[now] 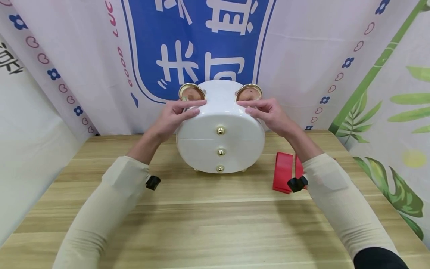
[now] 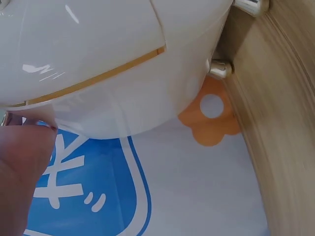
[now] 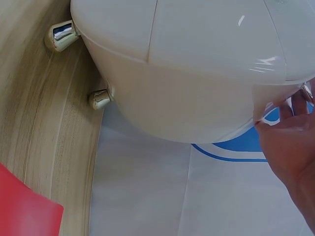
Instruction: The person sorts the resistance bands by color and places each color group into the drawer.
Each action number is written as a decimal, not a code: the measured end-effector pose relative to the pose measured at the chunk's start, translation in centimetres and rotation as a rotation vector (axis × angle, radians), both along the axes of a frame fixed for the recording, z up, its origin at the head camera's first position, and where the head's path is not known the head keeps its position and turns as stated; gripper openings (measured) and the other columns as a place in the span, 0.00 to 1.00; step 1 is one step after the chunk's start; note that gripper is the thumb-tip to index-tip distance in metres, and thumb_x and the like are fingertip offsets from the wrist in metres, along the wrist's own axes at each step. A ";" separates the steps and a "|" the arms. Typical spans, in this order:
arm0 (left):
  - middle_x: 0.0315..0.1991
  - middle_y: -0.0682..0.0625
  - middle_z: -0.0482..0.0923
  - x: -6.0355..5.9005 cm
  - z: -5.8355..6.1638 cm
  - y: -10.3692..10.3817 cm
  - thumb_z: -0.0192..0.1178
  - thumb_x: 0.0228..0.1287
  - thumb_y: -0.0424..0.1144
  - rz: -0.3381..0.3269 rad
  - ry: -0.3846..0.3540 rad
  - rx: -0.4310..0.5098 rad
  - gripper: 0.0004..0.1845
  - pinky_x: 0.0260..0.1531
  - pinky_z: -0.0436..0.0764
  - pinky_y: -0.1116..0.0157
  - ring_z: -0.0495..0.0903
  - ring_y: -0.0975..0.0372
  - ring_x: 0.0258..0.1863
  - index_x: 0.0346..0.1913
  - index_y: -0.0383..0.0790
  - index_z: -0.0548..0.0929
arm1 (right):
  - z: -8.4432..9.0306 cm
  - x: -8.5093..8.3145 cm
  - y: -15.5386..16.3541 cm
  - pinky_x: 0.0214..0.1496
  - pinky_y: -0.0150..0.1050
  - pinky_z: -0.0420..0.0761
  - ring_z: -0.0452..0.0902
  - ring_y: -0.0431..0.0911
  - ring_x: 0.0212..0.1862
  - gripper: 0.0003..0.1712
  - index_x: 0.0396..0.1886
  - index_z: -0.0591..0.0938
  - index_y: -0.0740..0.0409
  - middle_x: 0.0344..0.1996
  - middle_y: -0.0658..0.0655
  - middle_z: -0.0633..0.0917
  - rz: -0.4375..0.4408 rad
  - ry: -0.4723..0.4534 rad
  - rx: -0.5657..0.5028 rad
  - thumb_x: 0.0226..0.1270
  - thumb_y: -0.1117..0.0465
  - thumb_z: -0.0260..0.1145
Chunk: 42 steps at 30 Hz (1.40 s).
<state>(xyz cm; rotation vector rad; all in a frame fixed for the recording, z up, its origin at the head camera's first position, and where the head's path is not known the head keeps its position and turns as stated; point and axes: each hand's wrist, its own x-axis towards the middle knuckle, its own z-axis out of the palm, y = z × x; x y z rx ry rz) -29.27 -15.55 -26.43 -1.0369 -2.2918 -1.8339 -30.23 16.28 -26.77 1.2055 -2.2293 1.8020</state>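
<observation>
A glossy white oval drawer box (image 1: 201,149) with a seam across its front stands at the back of the table. Gold knobs (image 1: 220,152) run down its middle, and two gold-rimmed round ears (image 1: 252,86) stick up from its top. My left hand (image 1: 169,118) grips its upper left edge, thumb on the front rim and index finger along the base of the left ear. On the opposite side my right hand (image 1: 273,116) holds it the same way by the right ear. The remaining fingers are partly hidden. Small gold feet (image 3: 100,99) show underneath.
Red flat strips (image 1: 283,172) lie on the wooden table (image 1: 208,224) to the right, partly covered by my right forearm. A printed cloth (image 1: 295,48) hangs right behind the box, and further cloths close off both sides.
</observation>
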 end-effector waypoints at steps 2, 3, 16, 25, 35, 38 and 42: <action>0.41 0.48 0.83 -0.2 -0.2 0.0 0.58 0.65 0.36 0.008 0.006 0.025 0.17 0.26 0.83 0.65 0.83 0.59 0.29 0.56 0.41 0.81 | 0.0 0.0 0.0 0.35 0.35 0.83 0.77 0.49 0.47 0.17 0.54 0.81 0.59 0.47 0.53 0.85 0.002 -0.002 0.001 0.68 0.64 0.60; 0.40 0.47 0.83 -0.2 -0.3 0.0 0.59 0.65 0.36 0.011 0.006 0.035 0.17 0.25 0.83 0.65 0.83 0.59 0.28 0.56 0.41 0.81 | 0.0 0.0 0.0 0.35 0.35 0.82 0.77 0.49 0.47 0.17 0.54 0.81 0.59 0.47 0.53 0.85 0.001 -0.002 0.002 0.68 0.64 0.60; 0.61 0.44 0.73 -1.1 -0.3 1.3 0.59 0.63 0.32 -0.004 -0.009 0.156 0.10 0.28 0.83 0.66 0.76 0.57 0.56 0.46 0.38 0.87 | -0.1 0.5 -0.1 0.33 0.35 0.83 0.81 0.47 0.41 0.17 0.55 0.81 0.57 0.45 0.52 0.85 -0.033 -0.021 0.003 0.69 0.64 0.59; 0.40 0.47 0.84 -0.6 -0.6 1.4 0.63 0.61 0.37 0.129 -0.059 0.172 0.09 0.20 0.80 0.67 0.80 0.61 0.23 0.43 0.44 0.88 | 0.2 2.5 0.7 0.49 0.42 0.80 0.69 0.48 0.58 0.19 0.58 0.79 0.55 0.56 0.57 0.76 -0.147 0.017 0.108 0.69 0.62 0.60; 0.47 0.46 0.83 -0.1 -0.6 1.5 0.64 0.60 0.39 0.166 -0.046 0.178 0.09 0.20 0.80 0.68 0.81 0.61 0.25 0.43 0.43 0.88 | 0.7 8.4 0.8 0.54 0.40 0.72 0.73 0.47 0.50 0.12 0.42 0.83 0.71 0.46 0.65 0.80 -0.540 0.387 -0.014 0.57 0.74 0.65; 0.45 0.45 0.83 -0.1 -0.6 1.6 0.64 0.60 0.39 0.157 -0.049 0.185 0.10 0.20 0.80 0.68 0.81 0.61 0.26 0.44 0.43 0.88 | -0.9 8.6 0.7 0.31 0.27 0.72 0.74 0.41 0.29 0.06 0.33 0.84 0.72 0.30 0.61 0.83 -0.467 0.490 -0.095 0.54 0.77 0.65; 0.45 0.45 0.83 -0.2 -0.6 1.8 0.65 0.60 0.38 0.144 -0.054 0.197 0.10 0.20 0.80 0.68 0.81 0.60 0.26 0.43 0.43 0.88 | -3.2 9.0 -0.1 0.17 0.25 0.70 0.72 0.38 0.18 0.06 0.32 0.84 0.69 0.23 0.56 0.84 -0.175 0.462 -0.063 0.54 0.78 0.65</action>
